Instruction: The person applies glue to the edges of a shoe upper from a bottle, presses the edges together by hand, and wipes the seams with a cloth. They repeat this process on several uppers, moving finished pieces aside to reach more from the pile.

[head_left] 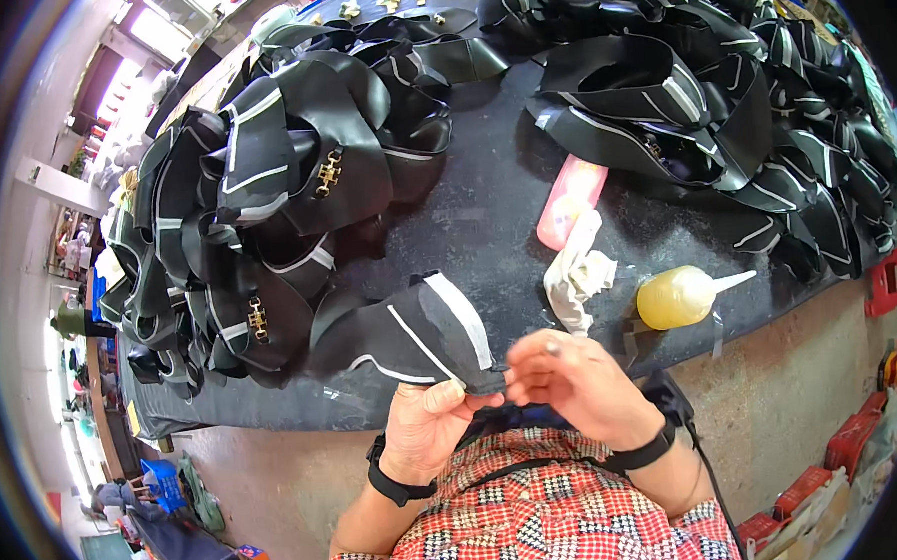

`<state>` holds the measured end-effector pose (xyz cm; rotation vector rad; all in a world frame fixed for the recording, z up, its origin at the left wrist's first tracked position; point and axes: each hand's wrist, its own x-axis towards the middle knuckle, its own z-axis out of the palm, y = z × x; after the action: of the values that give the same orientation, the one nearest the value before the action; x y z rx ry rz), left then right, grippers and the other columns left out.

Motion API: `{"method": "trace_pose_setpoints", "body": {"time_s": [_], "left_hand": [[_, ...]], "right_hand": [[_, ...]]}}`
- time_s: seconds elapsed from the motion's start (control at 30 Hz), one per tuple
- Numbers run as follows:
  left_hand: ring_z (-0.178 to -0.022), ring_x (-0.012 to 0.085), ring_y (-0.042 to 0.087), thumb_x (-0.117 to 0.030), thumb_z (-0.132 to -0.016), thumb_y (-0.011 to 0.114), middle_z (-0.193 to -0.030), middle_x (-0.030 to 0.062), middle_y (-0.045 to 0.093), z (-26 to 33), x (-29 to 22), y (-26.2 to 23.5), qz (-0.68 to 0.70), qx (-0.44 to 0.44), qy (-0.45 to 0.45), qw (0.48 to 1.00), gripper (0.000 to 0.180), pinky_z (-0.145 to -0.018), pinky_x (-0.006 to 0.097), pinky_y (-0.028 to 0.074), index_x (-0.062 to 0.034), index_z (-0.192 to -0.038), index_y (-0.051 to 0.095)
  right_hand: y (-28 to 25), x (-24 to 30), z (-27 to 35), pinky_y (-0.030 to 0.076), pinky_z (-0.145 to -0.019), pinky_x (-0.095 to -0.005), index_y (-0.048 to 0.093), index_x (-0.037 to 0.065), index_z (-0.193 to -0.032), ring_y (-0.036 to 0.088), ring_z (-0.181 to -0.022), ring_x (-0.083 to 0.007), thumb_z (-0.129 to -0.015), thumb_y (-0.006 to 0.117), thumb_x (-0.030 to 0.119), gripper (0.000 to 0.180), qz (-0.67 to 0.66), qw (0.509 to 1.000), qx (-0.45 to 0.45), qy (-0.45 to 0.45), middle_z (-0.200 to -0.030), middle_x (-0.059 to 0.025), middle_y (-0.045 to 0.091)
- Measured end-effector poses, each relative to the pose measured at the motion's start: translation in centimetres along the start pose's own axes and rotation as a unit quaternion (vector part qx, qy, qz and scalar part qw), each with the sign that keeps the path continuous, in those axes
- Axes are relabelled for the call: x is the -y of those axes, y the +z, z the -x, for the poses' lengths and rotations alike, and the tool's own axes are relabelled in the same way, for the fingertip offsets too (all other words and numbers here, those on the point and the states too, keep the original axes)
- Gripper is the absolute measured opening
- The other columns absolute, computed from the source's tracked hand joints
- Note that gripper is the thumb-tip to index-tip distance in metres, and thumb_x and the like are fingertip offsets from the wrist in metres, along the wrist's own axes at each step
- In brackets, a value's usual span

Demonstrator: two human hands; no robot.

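Observation:
Between thumb and fingers, my left hand point(430, 436) grips the lower corner of a black shoe upper point(411, 332). The piece shows its grey-black inner side, with a wide white tape strip near the right edge and thinner white lines. My right hand point(583, 384) is at the right end of that upper, fingers bent and smeared by motion; whether they pinch the edge I cannot tell. Beyond the right hand lie a crumpled white cloth point(574, 280) and a flat pink object point(575, 194) partly under it. A squeeze bottle point(670, 298) of yellow liquid lies to the right, nozzle pointing right.
Heaped shoe uppers point(332, 135) with gold buckles cover the table's left side. Another large heap point(650, 81) fills the right. The black tabletop point(466, 219) shows between them. Red crates point(856, 432) stand on the floor at right; a blue basket point(162, 483) is at lower left.

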<state>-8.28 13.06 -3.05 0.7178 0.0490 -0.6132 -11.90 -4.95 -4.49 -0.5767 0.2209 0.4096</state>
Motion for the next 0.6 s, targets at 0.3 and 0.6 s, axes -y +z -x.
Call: {"method": "trace_pose_setpoints", "body": {"time_s": [0.3, 0.6], "left_hand": [[-0.075, 0.013, 0.057, -0.014, -0.079, 0.061, -0.089, 0.0055, 0.061, 1.0, -0.1, 0.1, -0.031, -0.079, 0.01, 0.996, 0.023, -0.06, 0.022, 0.045, -0.0066, -0.1, 0.056], [-0.087, 0.0152, 0.057, -0.003, -0.081, 0.054, -0.095, 0.0054, 0.06, 2.3, -0.1, 0.7, 0.097, -0.137, 0.02, 0.986, 0.022, -0.075, 0.026, 0.048, -0.0055, -0.104, 0.054]], "right_hand": [[1.8, -1.1, -3.9, 0.048, -0.064, -0.0231, 0.047, 0.002, -0.104, 0.057, -0.071, -0.0127, -0.079, 0.059, 0.003, 0.028, -0.169, 0.982, -0.001, 0.084, -0.082, -0.0055, 0.057], [2.2, -1.3, -5.4, 0.04, -0.055, -0.0171, 0.041, 0.004, -0.11, 0.05, -0.062, -0.0067, -0.075, 0.061, -0.003, 0.041, -0.025, 0.998, 0.035, -0.053, -0.077, -0.0039, 0.055]]}}
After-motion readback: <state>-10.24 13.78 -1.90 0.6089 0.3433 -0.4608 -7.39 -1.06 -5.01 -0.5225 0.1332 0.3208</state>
